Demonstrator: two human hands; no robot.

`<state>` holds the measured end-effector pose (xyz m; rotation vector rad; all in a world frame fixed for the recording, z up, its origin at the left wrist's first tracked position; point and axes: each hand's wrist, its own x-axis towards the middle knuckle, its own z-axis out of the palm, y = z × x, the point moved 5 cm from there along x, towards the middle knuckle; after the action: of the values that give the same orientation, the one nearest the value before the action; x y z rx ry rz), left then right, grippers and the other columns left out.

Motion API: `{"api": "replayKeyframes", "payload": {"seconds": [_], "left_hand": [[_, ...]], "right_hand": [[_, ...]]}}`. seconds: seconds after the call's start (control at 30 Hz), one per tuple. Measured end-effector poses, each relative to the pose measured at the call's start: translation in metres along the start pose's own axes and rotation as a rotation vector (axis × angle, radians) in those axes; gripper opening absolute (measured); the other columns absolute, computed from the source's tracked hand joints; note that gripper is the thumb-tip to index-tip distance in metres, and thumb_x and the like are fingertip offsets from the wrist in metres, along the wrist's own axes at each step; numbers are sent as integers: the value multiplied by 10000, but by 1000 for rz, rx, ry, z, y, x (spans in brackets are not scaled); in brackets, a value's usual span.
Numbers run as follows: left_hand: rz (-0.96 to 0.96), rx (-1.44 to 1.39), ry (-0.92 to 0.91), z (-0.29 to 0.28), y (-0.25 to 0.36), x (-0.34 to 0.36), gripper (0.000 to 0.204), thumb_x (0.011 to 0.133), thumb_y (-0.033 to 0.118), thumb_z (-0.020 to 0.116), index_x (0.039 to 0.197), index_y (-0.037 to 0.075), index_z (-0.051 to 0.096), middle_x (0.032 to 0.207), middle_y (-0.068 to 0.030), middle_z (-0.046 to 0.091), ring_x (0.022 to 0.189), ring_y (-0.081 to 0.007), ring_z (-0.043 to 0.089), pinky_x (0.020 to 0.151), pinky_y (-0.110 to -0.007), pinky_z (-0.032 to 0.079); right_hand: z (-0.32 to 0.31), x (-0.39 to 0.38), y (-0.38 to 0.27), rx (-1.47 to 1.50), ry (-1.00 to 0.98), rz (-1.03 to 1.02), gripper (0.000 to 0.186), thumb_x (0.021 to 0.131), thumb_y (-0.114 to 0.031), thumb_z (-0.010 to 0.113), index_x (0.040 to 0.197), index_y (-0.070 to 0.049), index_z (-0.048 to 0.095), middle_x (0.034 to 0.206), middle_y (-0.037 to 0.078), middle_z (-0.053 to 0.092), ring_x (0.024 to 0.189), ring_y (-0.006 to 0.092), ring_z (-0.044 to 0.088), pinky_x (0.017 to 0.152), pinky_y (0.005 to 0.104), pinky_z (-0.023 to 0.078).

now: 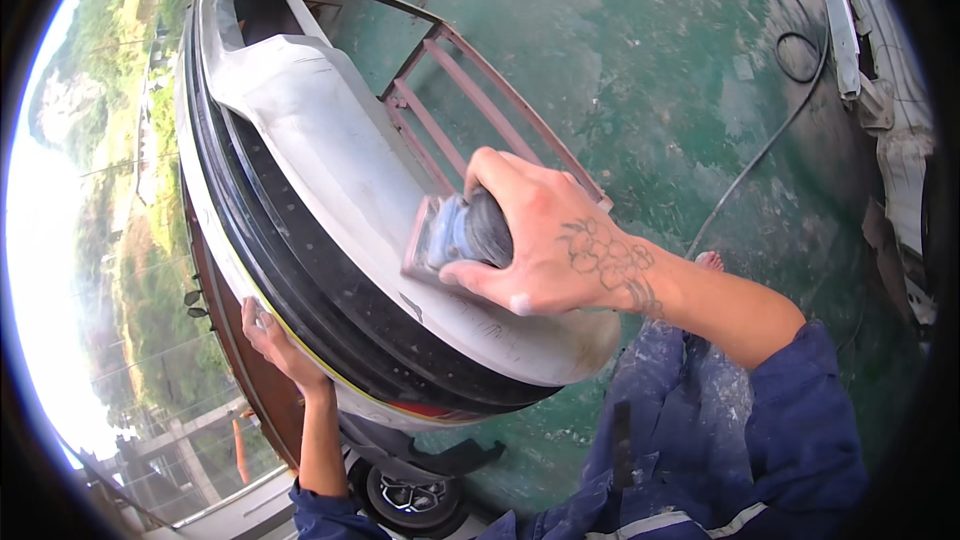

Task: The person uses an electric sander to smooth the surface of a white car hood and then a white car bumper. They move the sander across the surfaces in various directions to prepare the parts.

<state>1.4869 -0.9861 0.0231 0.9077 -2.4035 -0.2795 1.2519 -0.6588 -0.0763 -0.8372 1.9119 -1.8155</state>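
Observation:
A white car bumper (330,130) with a broad dark band along it curves from the upper left to the middle. On its pale upper surface, my right hand (540,230) presses a dust-covered sander (465,230) with a dark rounded top and a flat rectangular pad. My fingers wrap around that top, and motion blurs the tool slightly. My left hand (275,340) holds the bumper's outer edge at the lower left, fingers curled along it. Grey scuffs mark the white surface near the rounded end.
A reddish metal frame stand (470,90) stands behind the bumper. Across the green floor (690,40) runs a dark hose (760,155), looped at the upper right. Pale panels (905,180) line the right side. Below the bumper shows a car wheel (410,500).

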Motion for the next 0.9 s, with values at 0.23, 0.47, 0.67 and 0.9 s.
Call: {"api": "replayKeyframes", "payload": {"seconds": [0.23,0.47,0.67,0.9], "left_hand": [[28,69,-12,4,2,2,631,1135,456,386,1521,-34,481,1573,-208,466,1519,-348,335,1262,-485,204],[42,100,-1,-1,-4,-1,626,1126,454,394,1520,-25,484,1589,-214,454,1526,-359,334,1267,-484,192],[20,145,11,-1,5,-6,649,1105,487,410,1510,-13,491,1610,-210,438,1528,-367,337,1272,-506,158],[50,160,21,3,10,-2,640,1090,480,429,1518,8,486,1619,-196,442,1524,-363,335,1258,-507,161]], "right_hand": [[-11,128,-55,-150,99,-170,553,843,-373,821,1066,81,598,955,292,723,925,464,734,856,483,591],[7,30,-64,-199,-52,-312,572,842,-335,873,1150,-4,521,1037,217,595,792,443,730,745,501,626],[10,57,-66,-255,6,-328,558,814,-367,892,1114,-26,566,1002,179,628,860,406,709,736,461,591],[3,152,-83,-315,156,-340,538,836,-376,871,1056,24,586,956,254,696,870,433,707,801,485,564]]}}
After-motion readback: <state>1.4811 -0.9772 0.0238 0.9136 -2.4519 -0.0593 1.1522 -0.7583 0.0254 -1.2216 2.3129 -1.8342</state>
